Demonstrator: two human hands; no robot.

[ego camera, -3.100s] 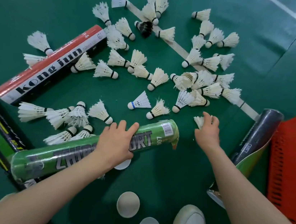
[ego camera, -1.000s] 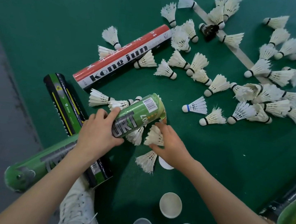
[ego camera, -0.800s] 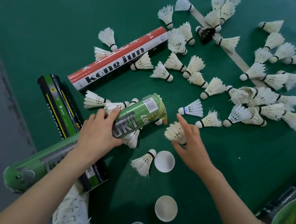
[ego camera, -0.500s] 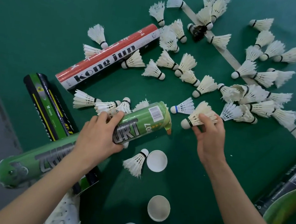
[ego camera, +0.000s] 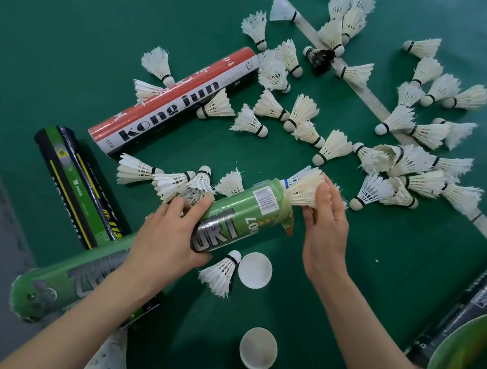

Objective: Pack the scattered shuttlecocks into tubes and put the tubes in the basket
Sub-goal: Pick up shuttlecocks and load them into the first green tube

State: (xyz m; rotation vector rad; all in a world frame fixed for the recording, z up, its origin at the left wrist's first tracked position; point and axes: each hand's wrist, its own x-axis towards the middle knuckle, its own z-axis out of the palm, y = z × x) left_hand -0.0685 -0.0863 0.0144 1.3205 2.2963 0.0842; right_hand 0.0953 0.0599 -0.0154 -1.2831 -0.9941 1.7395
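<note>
My left hand (ego camera: 167, 236) grips a long green tube (ego camera: 245, 209) around its middle, its open end pointing up and to the right. A white shuttlecock (ego camera: 305, 186) sits cork-first in that mouth, feathers sticking out. My right hand (ego camera: 325, 226) holds the feathers with fingertips and thumb. Several white shuttlecocks (ego camera: 394, 160) lie scattered on the green floor beyond, and a short row (ego camera: 168, 179) lies just behind the tube. One more shuttlecock (ego camera: 221, 272) lies under the tube.
A red-and-white tube (ego camera: 172, 100) and a black-green tube (ego camera: 81, 184) lie at the left. A dark tube (ego camera: 468, 300) lies at the right edge. Several round caps (ego camera: 255, 270) sit on the floor near me. One black shuttlecock (ego camera: 319, 58) lies on the white court line.
My right hand picked a shuttlecock off the floor and brought it left to the tube's mouth, where its cork end now sits inside. The left hand kept its grip.
</note>
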